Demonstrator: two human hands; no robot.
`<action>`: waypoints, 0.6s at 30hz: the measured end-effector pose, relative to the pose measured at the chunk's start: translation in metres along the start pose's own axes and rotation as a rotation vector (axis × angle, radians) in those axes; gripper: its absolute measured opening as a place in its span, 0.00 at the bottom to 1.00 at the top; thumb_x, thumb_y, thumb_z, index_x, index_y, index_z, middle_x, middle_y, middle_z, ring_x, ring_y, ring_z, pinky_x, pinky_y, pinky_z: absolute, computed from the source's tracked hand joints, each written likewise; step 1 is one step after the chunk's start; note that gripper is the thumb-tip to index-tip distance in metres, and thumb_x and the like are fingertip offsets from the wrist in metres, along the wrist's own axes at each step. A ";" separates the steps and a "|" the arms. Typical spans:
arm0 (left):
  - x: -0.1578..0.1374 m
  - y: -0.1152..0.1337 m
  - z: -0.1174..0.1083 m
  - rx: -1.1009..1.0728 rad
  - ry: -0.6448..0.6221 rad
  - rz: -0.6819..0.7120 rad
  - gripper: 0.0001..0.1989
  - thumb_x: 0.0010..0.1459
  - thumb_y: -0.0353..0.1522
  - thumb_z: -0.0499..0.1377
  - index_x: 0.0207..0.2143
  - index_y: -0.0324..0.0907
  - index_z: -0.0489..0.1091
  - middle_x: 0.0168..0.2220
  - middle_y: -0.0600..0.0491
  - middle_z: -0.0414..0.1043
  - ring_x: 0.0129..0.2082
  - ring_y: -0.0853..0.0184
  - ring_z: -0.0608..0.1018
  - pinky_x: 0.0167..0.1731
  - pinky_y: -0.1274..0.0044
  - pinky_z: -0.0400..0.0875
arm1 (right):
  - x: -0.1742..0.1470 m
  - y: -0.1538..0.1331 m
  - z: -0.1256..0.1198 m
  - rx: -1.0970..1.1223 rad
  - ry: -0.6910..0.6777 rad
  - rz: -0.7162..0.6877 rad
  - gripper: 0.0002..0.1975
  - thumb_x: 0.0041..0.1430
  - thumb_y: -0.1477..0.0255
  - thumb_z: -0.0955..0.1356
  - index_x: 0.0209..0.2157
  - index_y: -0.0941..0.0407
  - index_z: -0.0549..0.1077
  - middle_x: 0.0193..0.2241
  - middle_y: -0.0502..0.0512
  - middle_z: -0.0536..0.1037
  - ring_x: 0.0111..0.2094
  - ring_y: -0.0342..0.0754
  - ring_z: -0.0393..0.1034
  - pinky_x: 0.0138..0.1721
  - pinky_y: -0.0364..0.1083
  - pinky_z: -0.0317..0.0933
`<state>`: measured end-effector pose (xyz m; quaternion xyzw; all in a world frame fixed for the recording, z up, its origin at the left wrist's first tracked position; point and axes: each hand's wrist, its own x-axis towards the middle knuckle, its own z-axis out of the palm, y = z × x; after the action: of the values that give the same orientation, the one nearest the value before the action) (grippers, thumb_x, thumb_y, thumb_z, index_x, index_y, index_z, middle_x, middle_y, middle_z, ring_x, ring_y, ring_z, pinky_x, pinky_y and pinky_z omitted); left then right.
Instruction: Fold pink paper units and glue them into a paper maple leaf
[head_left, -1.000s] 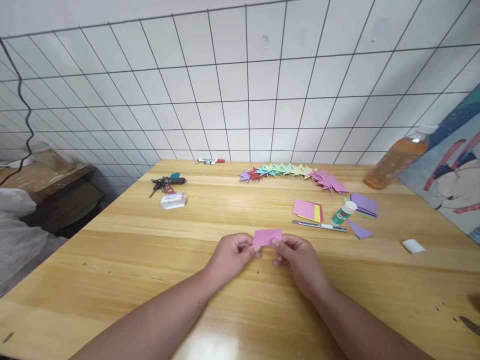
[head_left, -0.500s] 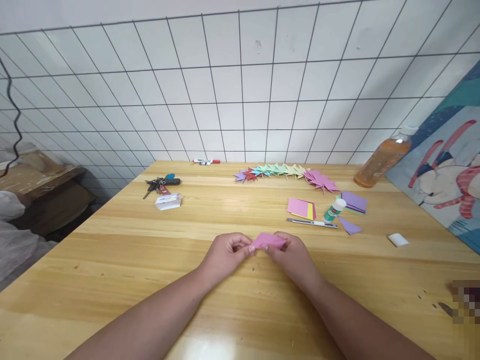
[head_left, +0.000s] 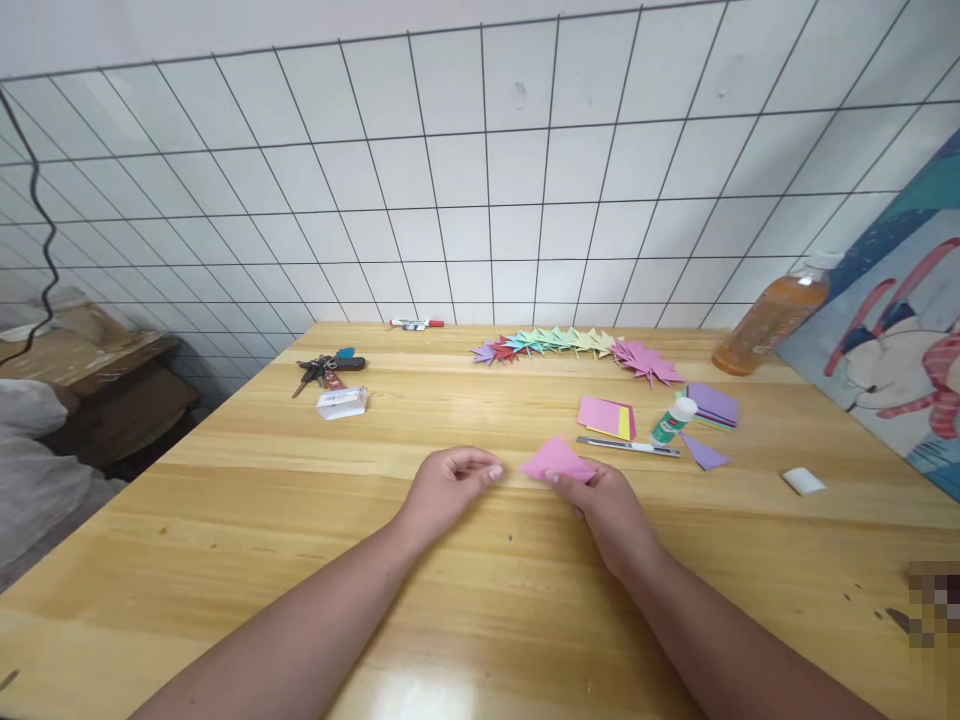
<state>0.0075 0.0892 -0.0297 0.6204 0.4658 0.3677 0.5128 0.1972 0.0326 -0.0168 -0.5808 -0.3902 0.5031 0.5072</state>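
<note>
A folded piece of pink paper (head_left: 556,460) is pinched at its right side between the thumb and fingers of my right hand (head_left: 606,500). It shows a pointed, roughly triangular outline above the wooden table (head_left: 480,600). Just left of the paper, and apart from it, is my left hand (head_left: 448,490), with its fingers loosely curved and nothing in them. Behind my right hand lie a stack of pink and yellow paper squares (head_left: 600,414), a utility knife (head_left: 628,447) and a glue stick (head_left: 673,421). A purple paper triangle (head_left: 705,453) is beside the glue.
Along the back runs a curved row of colourful folded paper pieces (head_left: 574,343). Purple squares (head_left: 712,402), a white block (head_left: 803,481) and a bottle (head_left: 772,320) are at the right. Keys (head_left: 330,368), a small white box (head_left: 342,402) and a marker (head_left: 417,324) lie left.
My left hand has let go of the pink paper, leaving a gap between them. My right hand has moved slightly right with the paper, which now shows a taller peak.
</note>
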 end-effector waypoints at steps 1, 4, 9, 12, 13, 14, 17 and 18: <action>-0.003 0.000 0.003 0.003 -0.057 0.010 0.13 0.45 0.38 0.64 0.31 0.39 0.75 0.33 0.48 0.78 0.33 0.63 0.77 0.34 0.76 0.70 | -0.001 0.001 0.002 0.005 -0.026 0.009 0.15 0.41 0.63 0.72 0.30 0.60 0.76 0.21 0.50 0.74 0.23 0.44 0.64 0.26 0.42 0.56; -0.009 0.001 0.010 0.021 -0.113 0.062 0.11 0.47 0.37 0.63 0.32 0.39 0.75 0.34 0.48 0.77 0.34 0.63 0.77 0.35 0.76 0.70 | -0.002 0.004 0.006 0.000 -0.075 0.015 0.14 0.42 0.64 0.71 0.30 0.60 0.76 0.25 0.52 0.76 0.26 0.45 0.65 0.30 0.42 0.57; -0.008 0.002 0.007 0.042 -0.101 0.099 0.10 0.50 0.36 0.61 0.29 0.38 0.75 0.31 0.48 0.77 0.32 0.65 0.76 0.34 0.76 0.69 | -0.002 0.005 0.005 -0.022 -0.093 0.004 0.14 0.44 0.65 0.70 0.31 0.60 0.76 0.26 0.54 0.77 0.29 0.47 0.67 0.33 0.44 0.58; -0.008 0.002 0.006 0.026 -0.121 0.085 0.10 0.49 0.36 0.61 0.32 0.38 0.74 0.33 0.47 0.77 0.33 0.64 0.77 0.36 0.75 0.70 | -0.001 0.007 0.005 -0.039 -0.093 0.004 0.14 0.45 0.64 0.70 0.32 0.60 0.76 0.27 0.54 0.77 0.30 0.47 0.67 0.33 0.44 0.58; -0.008 0.002 0.007 0.034 -0.131 0.089 0.11 0.49 0.36 0.61 0.32 0.38 0.74 0.33 0.47 0.77 0.34 0.64 0.77 0.36 0.75 0.70 | 0.000 0.008 0.005 -0.044 -0.099 -0.001 0.14 0.45 0.64 0.70 0.32 0.60 0.75 0.27 0.54 0.77 0.30 0.48 0.67 0.33 0.44 0.58; -0.009 0.003 0.007 0.050 -0.136 0.102 0.11 0.49 0.36 0.62 0.32 0.38 0.74 0.34 0.47 0.77 0.35 0.64 0.77 0.37 0.75 0.70 | 0.000 0.009 0.005 -0.055 -0.102 -0.010 0.14 0.45 0.64 0.70 0.31 0.60 0.75 0.27 0.53 0.77 0.30 0.48 0.67 0.33 0.44 0.59; -0.011 0.006 0.009 0.106 -0.112 0.180 0.09 0.50 0.36 0.61 0.30 0.39 0.74 0.32 0.49 0.76 0.34 0.65 0.76 0.37 0.76 0.69 | 0.001 0.011 0.007 -0.133 -0.098 -0.057 0.11 0.46 0.65 0.69 0.27 0.60 0.74 0.25 0.52 0.75 0.29 0.48 0.67 0.32 0.44 0.59; -0.011 0.007 0.009 0.120 -0.103 0.207 0.08 0.51 0.35 0.60 0.28 0.39 0.74 0.31 0.49 0.76 0.33 0.65 0.76 0.36 0.76 0.69 | 0.001 0.011 0.007 -0.166 -0.096 -0.069 0.10 0.46 0.65 0.69 0.26 0.59 0.73 0.24 0.52 0.75 0.29 0.47 0.67 0.31 0.44 0.58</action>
<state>0.0139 0.0754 -0.0248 0.7127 0.3934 0.3580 0.4573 0.1895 0.0328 -0.0277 -0.5822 -0.4742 0.4786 0.4551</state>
